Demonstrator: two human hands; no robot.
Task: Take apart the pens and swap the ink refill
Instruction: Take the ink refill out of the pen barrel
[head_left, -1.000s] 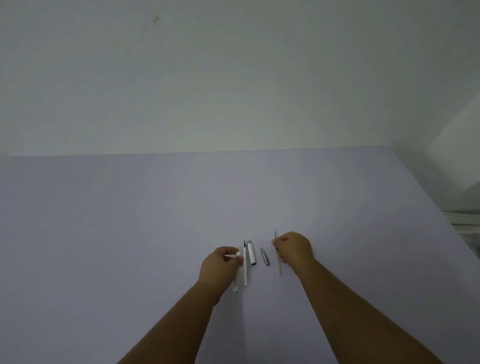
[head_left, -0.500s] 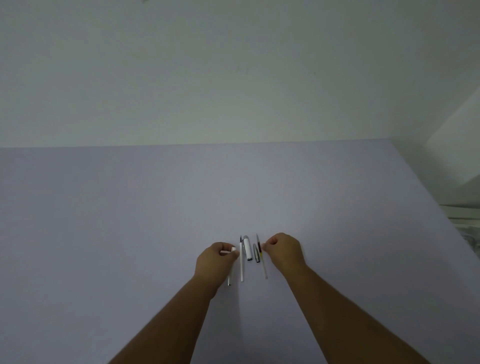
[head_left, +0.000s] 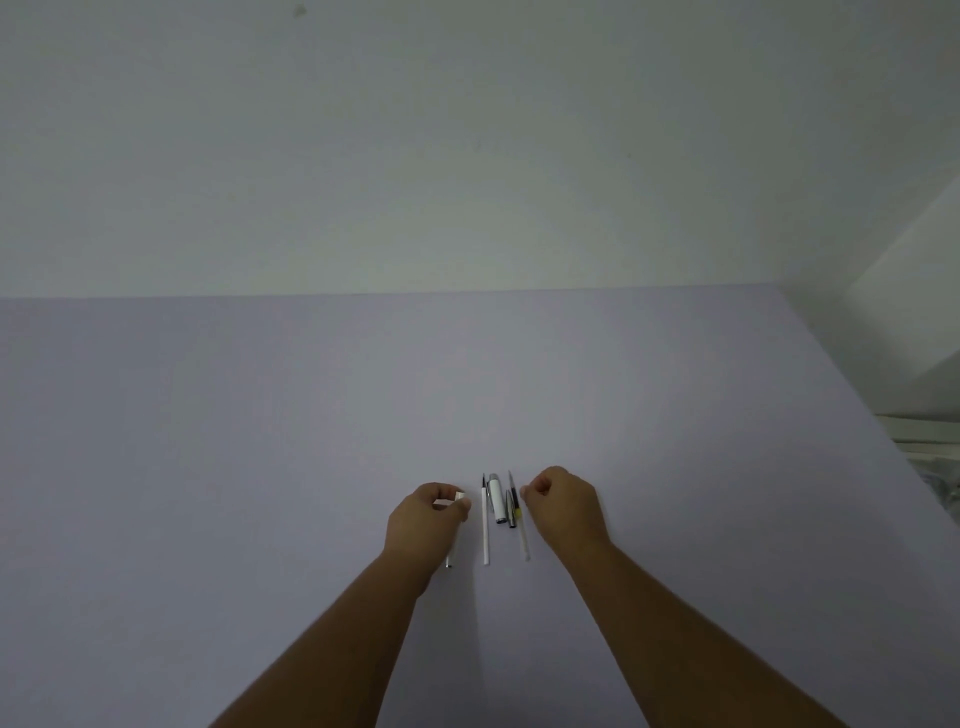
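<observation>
Pen parts lie side by side on the lavender table (head_left: 260, 467) between my hands. From left to right they are a thin white refill (head_left: 485, 530) with a dark tip, a short white barrel piece (head_left: 497, 500) with silver ends, and a small grey tapered piece (head_left: 510, 515). A clear refill (head_left: 523, 540) with a yellowish middle lies low against the table. My left hand (head_left: 428, 525) is closed around a white pen barrel (head_left: 459, 498), whose silver tip pokes out below the wrist. My right hand (head_left: 563, 506) has its fingers curled, pinching the clear refill near its dark upper end.
The table's far edge meets a plain pale wall (head_left: 467, 156). Its right edge slants down past pale clutter (head_left: 930, 441) on a lower surface beyond.
My right hand has carried the clear refill leftward and down, from raised beside the parts to right next to the grey piece. My left hand still holds the barrel.
</observation>
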